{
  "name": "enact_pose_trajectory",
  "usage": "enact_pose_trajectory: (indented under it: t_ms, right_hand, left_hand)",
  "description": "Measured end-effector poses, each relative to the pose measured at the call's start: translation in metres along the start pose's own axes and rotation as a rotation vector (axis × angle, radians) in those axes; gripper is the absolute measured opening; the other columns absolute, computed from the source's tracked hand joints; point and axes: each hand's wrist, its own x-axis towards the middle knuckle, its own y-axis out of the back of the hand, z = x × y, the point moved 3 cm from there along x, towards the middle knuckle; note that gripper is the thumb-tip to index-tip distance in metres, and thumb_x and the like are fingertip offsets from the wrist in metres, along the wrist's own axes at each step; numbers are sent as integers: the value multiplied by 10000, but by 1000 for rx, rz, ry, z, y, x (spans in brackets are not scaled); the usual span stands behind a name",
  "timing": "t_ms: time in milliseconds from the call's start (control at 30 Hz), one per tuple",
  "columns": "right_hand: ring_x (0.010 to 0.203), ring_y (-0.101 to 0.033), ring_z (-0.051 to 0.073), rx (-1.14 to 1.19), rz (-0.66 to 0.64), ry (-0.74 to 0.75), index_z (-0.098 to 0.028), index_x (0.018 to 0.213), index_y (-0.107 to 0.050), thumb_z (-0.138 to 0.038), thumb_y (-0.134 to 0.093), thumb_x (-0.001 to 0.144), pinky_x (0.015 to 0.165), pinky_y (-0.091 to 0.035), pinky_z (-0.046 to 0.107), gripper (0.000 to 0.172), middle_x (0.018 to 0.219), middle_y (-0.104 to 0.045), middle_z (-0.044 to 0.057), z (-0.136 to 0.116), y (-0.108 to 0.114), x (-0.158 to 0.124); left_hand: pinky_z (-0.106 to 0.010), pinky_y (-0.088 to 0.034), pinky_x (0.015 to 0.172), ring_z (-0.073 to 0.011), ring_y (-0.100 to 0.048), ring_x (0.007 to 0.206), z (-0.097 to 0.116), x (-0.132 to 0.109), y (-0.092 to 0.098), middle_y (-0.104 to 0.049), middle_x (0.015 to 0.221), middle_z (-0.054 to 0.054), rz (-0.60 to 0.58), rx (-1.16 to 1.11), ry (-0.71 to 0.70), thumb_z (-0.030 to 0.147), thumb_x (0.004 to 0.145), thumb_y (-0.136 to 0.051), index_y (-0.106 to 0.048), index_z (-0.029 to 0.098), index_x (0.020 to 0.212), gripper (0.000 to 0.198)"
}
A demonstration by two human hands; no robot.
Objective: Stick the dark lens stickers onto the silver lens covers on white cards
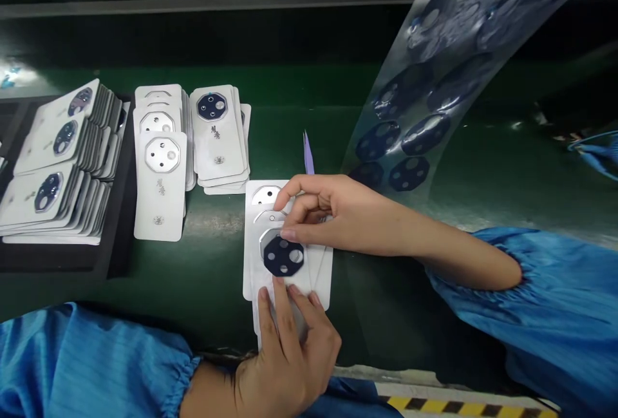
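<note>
Thumb and fingertips of my right hand [318, 209] are pinched at the upper edge of a dark blue octagonal sticker [275, 262] with round holes. The sticker lies over the octagonal area at the top of a white, phone-shaped panel [259, 283], slightly off its silver outline. Below it, the fingers of my left hand [294, 347] are spread and rest flat on that panel, hiding its lower part. More white panels are fanned out underneath. Just behind my right hand lie purple tweezers [309, 155], their lower part covered by the hand.
A clear film strip [410, 138] with dark blue octagonal stickers rises at the right. Stacked panels with bare silver octagons [161, 192] and a stack with blue ones [219, 141] stand left of centre. Further left, a black tray [118, 237] holds many panels on the green table [203, 289].
</note>
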Motion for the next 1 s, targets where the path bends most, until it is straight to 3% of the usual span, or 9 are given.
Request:
enact_pose_trajectory:
  t_ms: [100, 167, 267, 333, 467, 767, 1000]
  right_hand:
    - [857, -761, 198, -34, -2, 31, -226, 1183, -577, -334, -764, 893, 817, -616, 333, 362, 863, -775, -14, 2, 0, -1]
    - [845, -763, 194, -14, 1, 68, -230, 1207, -564, -346, -763, 898, 803, -621, 324, 385, 869, -774, -19, 5, 0, -1]
    - [855, -762, 195, -15, 25, 152, -218, 1181, -564, -330, -760, 903, 789, -624, 318, 358, 871, -769, -15, 10, -2, -1]
    - [874, -759, 192, -43, 53, 224, -212, 1155, -557, -290, -748, 907, 780, -622, 308, 323, 876, -767, -12, 11, -3, -2]
    - [834, -749, 171, -116, 95, 300, -216, 1146, -528, -230, -726, 911, 729, -611, 280, 308, 867, -759, -22, 9, -4, -2]
    - [866, -749, 182, -283, 35, 253, -235, 1207, -507, -196, -658, 944, 741, -597, 301, 306, 916, -759, -22, 1, -5, -2]
    - [890, -750, 191, -256, 49, 270, -217, 1175, -523, -265, -691, 948, 766, -601, 313, 286, 914, -771, -10, 3, -3, -2]
  left_hand:
    - [-463, -681, 710, -421, -748, 923, 0, -6, -2, -705, 1062, -159, 4, 29, -52, 328, 805, -875, -704, 48, 1168, 490]
    - [-515, -660, 813, -423, -738, 975, 0, -10, -3, -690, 1111, -163, -4, 53, -81, 342, 835, -855, -692, 56, 1215, 503]
    - [-660, -511, 1027, -427, -719, 1042, -2, -13, -4, -678, 1151, -156, -21, 81, -83, 350, 863, -837, -678, 73, 1265, 514]
    - [-694, -440, 1077, -434, -713, 1057, -3, -14, -4, -676, 1153, -161, -12, 87, -101, 345, 867, -836, -670, 67, 1280, 525]
    - [-705, -429, 1079, -455, -699, 1075, -3, -14, -4, -671, 1161, -173, -16, 85, -122, 346, 862, -842, -657, 53, 1293, 553]
    - [-674, -467, 1071, -451, -698, 1082, -1, -12, -4, -678, 1148, -161, -5, 70, -82, 332, 876, -833, -670, 69, 1260, 493]
    - [-673, -456, 1085, -439, -704, 1077, -2, -13, -4, -672, 1158, -162, -17, 78, -96, 361, 870, -838, -659, 66, 1276, 532]
